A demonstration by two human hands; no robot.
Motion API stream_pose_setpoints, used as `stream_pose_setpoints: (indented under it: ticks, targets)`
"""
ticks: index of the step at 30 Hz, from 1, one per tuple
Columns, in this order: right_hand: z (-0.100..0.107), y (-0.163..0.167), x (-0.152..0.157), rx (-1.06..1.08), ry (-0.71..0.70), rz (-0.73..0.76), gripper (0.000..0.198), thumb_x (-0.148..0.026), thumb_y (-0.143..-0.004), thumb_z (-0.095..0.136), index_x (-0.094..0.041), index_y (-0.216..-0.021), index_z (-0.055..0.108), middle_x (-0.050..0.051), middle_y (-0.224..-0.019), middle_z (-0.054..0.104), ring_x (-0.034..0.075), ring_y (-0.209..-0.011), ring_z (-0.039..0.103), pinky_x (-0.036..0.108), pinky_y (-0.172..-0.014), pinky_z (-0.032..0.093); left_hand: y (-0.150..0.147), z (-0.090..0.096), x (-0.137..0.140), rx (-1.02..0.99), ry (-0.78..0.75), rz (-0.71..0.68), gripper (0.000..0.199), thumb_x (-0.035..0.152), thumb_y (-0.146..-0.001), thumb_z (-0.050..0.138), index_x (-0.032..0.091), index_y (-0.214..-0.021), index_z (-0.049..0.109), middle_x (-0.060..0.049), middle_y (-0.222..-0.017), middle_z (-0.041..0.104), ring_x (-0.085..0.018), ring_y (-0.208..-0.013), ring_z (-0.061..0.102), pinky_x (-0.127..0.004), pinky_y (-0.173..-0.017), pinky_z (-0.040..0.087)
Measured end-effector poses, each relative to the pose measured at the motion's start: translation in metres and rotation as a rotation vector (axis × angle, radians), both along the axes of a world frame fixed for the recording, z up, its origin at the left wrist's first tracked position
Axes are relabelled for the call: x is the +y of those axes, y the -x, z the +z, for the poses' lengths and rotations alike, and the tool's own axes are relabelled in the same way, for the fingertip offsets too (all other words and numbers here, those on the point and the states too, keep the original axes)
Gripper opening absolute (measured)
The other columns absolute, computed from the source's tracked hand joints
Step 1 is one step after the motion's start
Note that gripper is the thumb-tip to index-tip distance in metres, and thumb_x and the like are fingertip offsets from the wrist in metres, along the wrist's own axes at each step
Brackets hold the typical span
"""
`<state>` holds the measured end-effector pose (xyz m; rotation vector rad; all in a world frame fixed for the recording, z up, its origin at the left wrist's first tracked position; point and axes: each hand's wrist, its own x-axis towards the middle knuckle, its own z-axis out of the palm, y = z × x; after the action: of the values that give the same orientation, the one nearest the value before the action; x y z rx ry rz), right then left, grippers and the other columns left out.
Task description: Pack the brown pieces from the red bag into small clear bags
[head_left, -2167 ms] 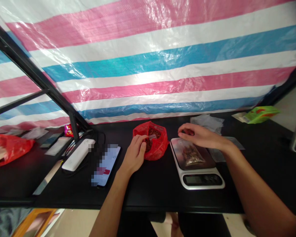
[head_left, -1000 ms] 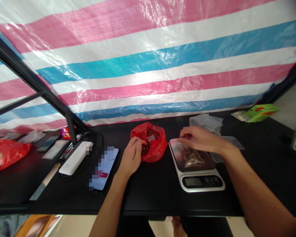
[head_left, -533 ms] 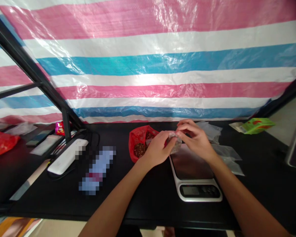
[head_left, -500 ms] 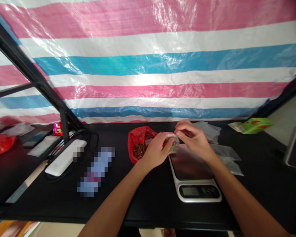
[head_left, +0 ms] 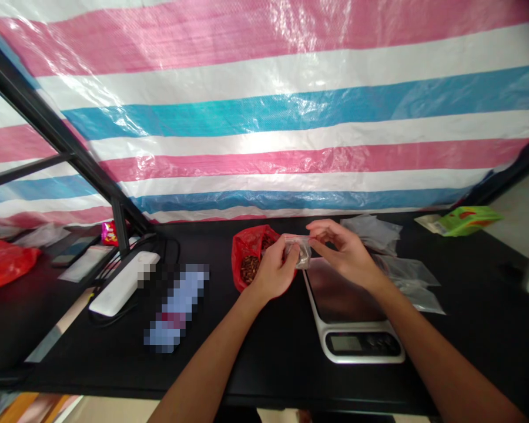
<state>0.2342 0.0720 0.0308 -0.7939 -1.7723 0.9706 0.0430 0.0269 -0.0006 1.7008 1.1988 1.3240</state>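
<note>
Between my hands is a small clear zip-lock bag with greyish-brown contents that I cannot make out. My left hand grips its left side, thumb across the front. At the bag's top right corner, my right hand pinches the red-lined zip edge between thumb and finger, its other fingers curled above. Just behind and left of my left hand sits an open red plastic bag with brown pellet-like pieces in it. A white kitchen scale with a dark metal plate lies below my right hand and forearm.
Clear plastic bags lie right of the scale, a green packet at the back right. To the left are a white power strip with cables, a blurred-out bluish item and a red bag. A striped sheet hangs behind.
The view has shifted slightly. The small bag's top edge now shows more flatly, and my right thumb and finger have come down onto its corner.
</note>
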Motion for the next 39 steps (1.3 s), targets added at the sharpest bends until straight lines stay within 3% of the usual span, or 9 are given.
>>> stream_pose_setpoints:
  ticks: [5,9,15,23,31,35,39]
  targets:
    - [0.0,0.001,0.0,0.037,-0.034,-0.009,0.033,-0.037,-0.095,0.074,-0.031,-0.126,0.065,0.0,-0.091,0.065,0.02,-0.084,0.064,0.036,-0.081,0.053,-0.002,0.002,-0.002,0.013,-0.018,-0.031,0.031,0.047,-0.109,0.048,0.022,-0.116,0.064,-0.007,-0.112,0.075,-0.023,-0.103,0.069,-0.035,-0.095,0.052]
    - [-0.002,0.001,0.002,0.069,0.021,0.049,0.04,-0.036,-0.096,0.074,-0.033,-0.133,0.061,0.0,-0.094,0.065,0.019,-0.085,0.063,0.035,-0.081,0.053,-0.002,0.002,-0.001,-0.025,-0.018,-0.047,0.03,0.046,-0.109,0.046,0.022,-0.116,0.063,-0.006,-0.111,0.074,-0.022,-0.101,0.069,-0.034,-0.093,0.052]
    - [-0.006,0.006,0.001,0.083,0.067,0.032,0.04,-0.039,-0.093,0.076,-0.031,-0.13,0.063,0.001,-0.093,0.065,0.02,-0.086,0.064,0.036,-0.081,0.054,-0.001,-0.002,0.002,-0.03,-0.027,-0.025,0.029,0.046,-0.11,0.044,0.023,-0.114,0.062,-0.005,-0.108,0.073,-0.021,-0.099,0.068,-0.034,-0.091,0.051]
    - [-0.001,0.008,-0.003,0.075,0.016,-0.015,0.035,-0.035,-0.093,0.075,-0.03,-0.126,0.064,-0.001,-0.089,0.065,0.019,-0.081,0.061,0.034,-0.075,0.049,-0.002,0.005,-0.003,0.024,-0.034,-0.034,0.033,0.049,-0.11,0.043,0.023,-0.116,0.063,-0.006,-0.112,0.074,-0.023,-0.104,0.069,-0.036,-0.096,0.051]
    - [0.001,0.015,-0.007,0.071,0.047,0.001,0.039,-0.045,-0.092,0.076,-0.029,-0.125,0.062,0.0,-0.089,0.067,0.021,-0.079,0.063,0.036,-0.073,0.051,-0.002,0.0,-0.001,0.045,-0.054,0.032,0.033,0.048,-0.111,0.039,0.024,-0.115,0.06,-0.007,-0.109,0.072,-0.023,-0.103,0.068,-0.037,-0.093,0.051]
    - [-0.002,0.018,-0.01,0.089,0.002,-0.043,0.032,-0.042,-0.094,0.075,-0.03,-0.12,0.061,-0.001,-0.087,0.065,0.019,-0.075,0.06,0.035,-0.071,0.049,-0.004,0.0,-0.002,0.045,-0.09,0.069,0.03,0.046,-0.111,0.039,0.023,-0.114,0.058,-0.009,-0.112,0.067,-0.024,-0.106,0.065,-0.038,-0.097,0.05]
    - [-0.002,0.018,-0.011,0.09,-0.017,-0.021,0.034,-0.038,-0.097,0.072,-0.031,-0.128,0.06,-0.001,-0.091,0.066,0.018,-0.077,0.06,0.034,-0.073,0.048,-0.004,0.005,-0.004,0.022,-0.1,0.072,0.03,0.046,-0.112,0.038,0.023,-0.11,0.057,-0.007,-0.106,0.065,-0.023,-0.102,0.063,-0.037,-0.095,0.05]
